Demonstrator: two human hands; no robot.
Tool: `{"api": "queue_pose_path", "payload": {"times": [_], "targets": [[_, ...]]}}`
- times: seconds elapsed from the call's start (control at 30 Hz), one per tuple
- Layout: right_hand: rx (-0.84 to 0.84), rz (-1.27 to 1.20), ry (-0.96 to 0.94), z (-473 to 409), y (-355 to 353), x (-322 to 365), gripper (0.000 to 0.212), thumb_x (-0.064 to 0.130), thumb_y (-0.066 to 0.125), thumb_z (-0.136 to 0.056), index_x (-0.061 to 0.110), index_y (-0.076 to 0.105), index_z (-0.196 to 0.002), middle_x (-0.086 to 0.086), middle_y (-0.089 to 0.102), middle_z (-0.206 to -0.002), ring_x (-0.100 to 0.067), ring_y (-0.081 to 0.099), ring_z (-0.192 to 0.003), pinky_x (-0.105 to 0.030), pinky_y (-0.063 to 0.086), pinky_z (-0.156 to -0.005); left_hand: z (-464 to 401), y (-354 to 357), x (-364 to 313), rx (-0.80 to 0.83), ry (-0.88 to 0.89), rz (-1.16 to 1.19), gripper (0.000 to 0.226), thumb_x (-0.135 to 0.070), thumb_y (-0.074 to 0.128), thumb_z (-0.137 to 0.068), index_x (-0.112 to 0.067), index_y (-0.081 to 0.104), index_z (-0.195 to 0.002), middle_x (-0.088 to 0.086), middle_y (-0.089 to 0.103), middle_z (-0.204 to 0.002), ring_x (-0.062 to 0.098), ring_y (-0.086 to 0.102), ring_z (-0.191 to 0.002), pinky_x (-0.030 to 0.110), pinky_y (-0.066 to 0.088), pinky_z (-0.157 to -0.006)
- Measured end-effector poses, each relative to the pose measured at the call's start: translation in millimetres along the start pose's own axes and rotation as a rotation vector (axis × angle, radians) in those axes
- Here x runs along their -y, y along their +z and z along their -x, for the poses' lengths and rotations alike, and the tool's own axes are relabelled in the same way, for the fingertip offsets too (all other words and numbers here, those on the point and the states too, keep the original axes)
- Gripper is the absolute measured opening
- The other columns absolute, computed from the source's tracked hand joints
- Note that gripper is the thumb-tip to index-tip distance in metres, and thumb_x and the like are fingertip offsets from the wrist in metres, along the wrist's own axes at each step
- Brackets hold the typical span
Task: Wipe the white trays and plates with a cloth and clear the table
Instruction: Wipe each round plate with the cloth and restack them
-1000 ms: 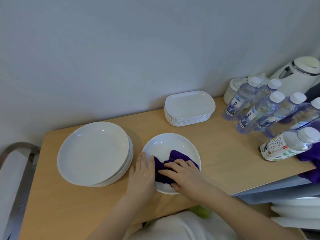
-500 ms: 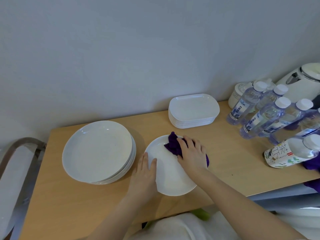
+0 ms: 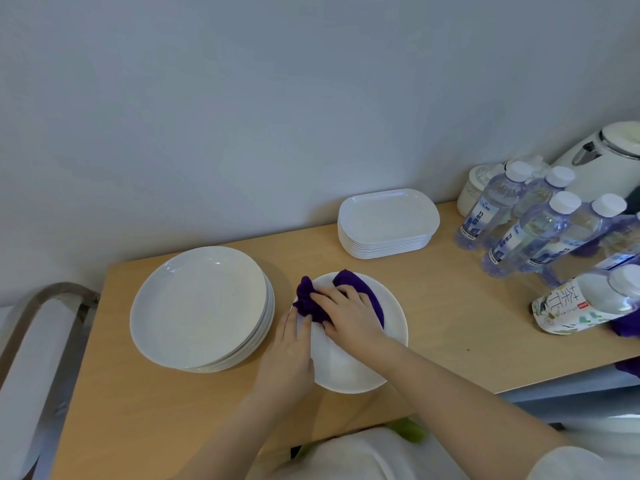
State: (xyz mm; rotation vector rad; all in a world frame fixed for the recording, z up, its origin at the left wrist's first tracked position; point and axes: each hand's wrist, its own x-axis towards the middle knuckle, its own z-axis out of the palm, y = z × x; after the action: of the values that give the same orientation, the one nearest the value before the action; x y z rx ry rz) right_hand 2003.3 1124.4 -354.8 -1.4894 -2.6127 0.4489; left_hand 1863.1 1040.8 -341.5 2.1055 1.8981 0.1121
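Head-worn view, down onto table [image 3: 450,306]

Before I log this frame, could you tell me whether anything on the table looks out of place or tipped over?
One thing: a tea bottle lies on its side at the table's right edge, while the water bottles behind it stand upright. No spill shows.
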Motion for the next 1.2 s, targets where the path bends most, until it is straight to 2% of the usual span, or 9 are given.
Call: {"api": "queue_pose_path", "payload": {"times": [0.1, 0.3, 0.47, 0.57, 0.63, 0.7, 0.9, 1.03, 1.2], "targets": [[0.037, 0.011, -0.030, 8.5, 3.7, -4.2, 0.053, 0.028, 0.053, -0.090, 0.032, 0.039, -0.141, 0.013, 0.042, -0.142, -0.021, 0.038, -0.121, -0.038, 0.036, -0.096, 0.5, 1.2, -0.8, -0.055, -0.048, 0.025, 0.057, -0.019, 0.033, -0.099, -0.013, 0.008, -0.150, 0.000, 0.001, -0.160, 0.012, 0.002, -0.147, 0.018, 0.024, -0.111], [0.187, -0.216, 0.063, 22.5, -10.3, -11.2, 0.049, 0.019, 0.058, -0.080, 0.032, 0.051, -0.127, 0.012, 0.054, -0.122, -0.022, 0.046, -0.106, -0.033, 0.039, -0.091, -1.0, -4.0, -3.6, -0.040, -0.107, 0.114, 0.057, -0.013, 0.035, -0.099, -0.015, 0.011, -0.150, 0.001, 0.009, -0.158, 0.012, 0.009, -0.146, 0.020, 0.031, -0.107], [0.024, -0.343, 0.156, 39.4, -48.0, -20.2, 0.047, 0.018, 0.056, -0.079, 0.029, 0.055, -0.125, 0.007, 0.059, -0.115, -0.019, 0.051, -0.104, -0.035, 0.042, -0.092, -5.2, -16.7, -7.3, -0.100, -0.107, 0.106, 0.052, -0.010, 0.039, -0.095, -0.013, 0.026, -0.146, 0.003, 0.029, -0.151, 0.017, 0.031, -0.137, 0.025, 0.035, -0.107], [-0.173, -0.420, 0.247, 49.3, -77.5, -28.6, 0.051, 0.013, 0.059, -0.077, 0.027, 0.056, -0.126, 0.005, 0.060, -0.109, -0.019, 0.053, -0.099, -0.035, 0.045, -0.085, -3.9, -29.3, -12.9, -0.201, -0.109, 0.120, 0.044, -0.004, 0.046, -0.091, -0.010, 0.047, -0.134, 0.005, 0.051, -0.135, 0.022, 0.060, -0.102, 0.027, 0.048, -0.075], [-0.292, -0.466, 0.289, 55.6, -91.8, -39.3, 0.051, 0.007, 0.061, -0.077, 0.024, 0.057, -0.125, 0.002, 0.061, -0.105, -0.018, 0.054, -0.095, -0.033, 0.044, -0.081, -2.5, -39.8, -18.3, -0.239, -0.091, 0.141, 0.038, 0.002, 0.054, -0.085, -0.007, 0.058, -0.122, 0.007, 0.062, -0.121, 0.025, 0.064, -0.074, 0.028, 0.042, -0.055], [-0.354, -0.472, 0.353, 62.3, -100.9, -52.5, 0.049, 0.007, 0.061, -0.080, 0.025, 0.055, -0.125, 0.004, 0.060, -0.106, -0.017, 0.055, -0.094, -0.032, 0.045, -0.080, -2.3, -47.6, -20.0, -0.302, -0.050, 0.124, 0.038, 0.009, 0.063, -0.075, -0.004, 0.065, -0.110, 0.009, 0.067, -0.108, 0.026, 0.062, -0.061, 0.026, 0.036, -0.045], [-0.245, -0.424, 0.569, 75.7, -92.3, -89.6, 0.052, 0.009, 0.054, -0.085, 0.023, 0.044, -0.134, -0.005, 0.062, -0.115, -0.031, 0.056, -0.101, -0.046, 0.047, -0.089, -3.1, -71.7, -10.5, -0.474, -0.058, 0.067, 0.030, 0.009, 0.064, -0.068, -0.003, 0.068, -0.095, 0.011, 0.069, -0.091, 0.030, 0.065, -0.072, 0.034, 0.050, -0.051], [-0.161, -0.304, 0.675, 79.1, -72.2, -91.7, 0.053, 0.008, 0.053, -0.087, 0.018, 0.044, -0.138, -0.008, 0.053, -0.131, -0.034, 0.047, -0.112, -0.047, 0.043, -0.093, -1.4, -78.8, 12.0, -0.471, -0.155, 0.070, 0.034, 0.014, 0.057, -0.072, 0.002, 0.067, -0.103, 0.017, 0.068, -0.102, 0.039, 0.063, -0.095, 0.045, 0.053, -0.072], [0.026, -0.147, 0.816, 75.7, -56.9, -87.5, 0.053, 0.015, 0.049, -0.090, 0.019, 0.036, -0.142, -0.009, 0.044, -0.138, -0.034, 0.039, -0.120, -0.048, 0.038, -0.098, 8.9, -79.7, 43.0, -0.494, -0.255, 0.034, 0.039, 0.018, 0.059, -0.069, 0.004, 0.067, -0.104, 0.020, 0.067, -0.103, 0.042, 0.061, -0.098, 0.050, 0.054, -0.072]]}}
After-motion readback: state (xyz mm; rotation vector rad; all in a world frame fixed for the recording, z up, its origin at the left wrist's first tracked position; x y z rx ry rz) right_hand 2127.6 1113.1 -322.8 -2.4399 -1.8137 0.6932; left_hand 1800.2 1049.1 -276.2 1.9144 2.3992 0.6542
